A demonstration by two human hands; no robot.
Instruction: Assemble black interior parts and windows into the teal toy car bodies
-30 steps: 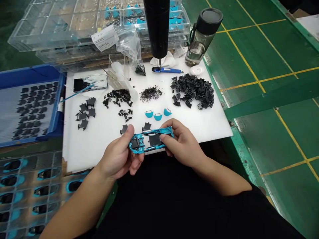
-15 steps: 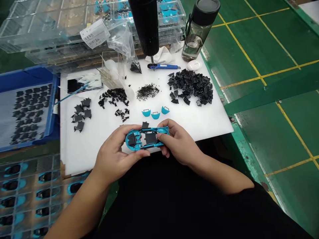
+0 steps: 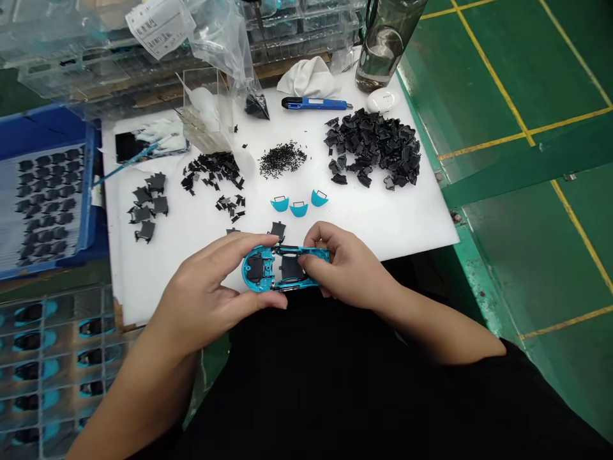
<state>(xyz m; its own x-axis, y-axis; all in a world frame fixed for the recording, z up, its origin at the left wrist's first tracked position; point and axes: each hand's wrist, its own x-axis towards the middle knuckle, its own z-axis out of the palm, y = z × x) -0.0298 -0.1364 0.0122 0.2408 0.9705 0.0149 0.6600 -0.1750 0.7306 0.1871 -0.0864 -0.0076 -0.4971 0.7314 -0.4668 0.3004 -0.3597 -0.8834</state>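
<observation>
Near the front edge of the white work board, a blue toy car body [image 3: 261, 281] lies sideways between my hands, its hollow inside facing up. My left hand [image 3: 215, 281] grips its left end, fingers along the far side and thumb along the near side. My right hand [image 3: 342, 268] holds the right end, with the thumb pressed over a dark plate [image 3: 290, 267] inside the body. What the right fingertips touch underneath is hidden. Just beyond the car lies a loose black part [image 3: 278, 230]. Three small blue pieces with thin black frames [image 3: 299, 209] sit farther out.
On the white board [image 3: 383, 223] lie tiny screws [image 3: 282, 160], black parts [image 3: 376, 150], a blue cutter [image 3: 316, 103] and a white case [image 3: 382, 100]. A bottle [image 3: 383, 51] stands behind. A blue bin [image 3: 89, 191] and a compartment tray [image 3: 62, 358] are at left.
The view has tilted down, so the hanging black screwdriver has mostly left the top edge. Both hands keep their hold on the car body, with the right thumb still over the plate.
</observation>
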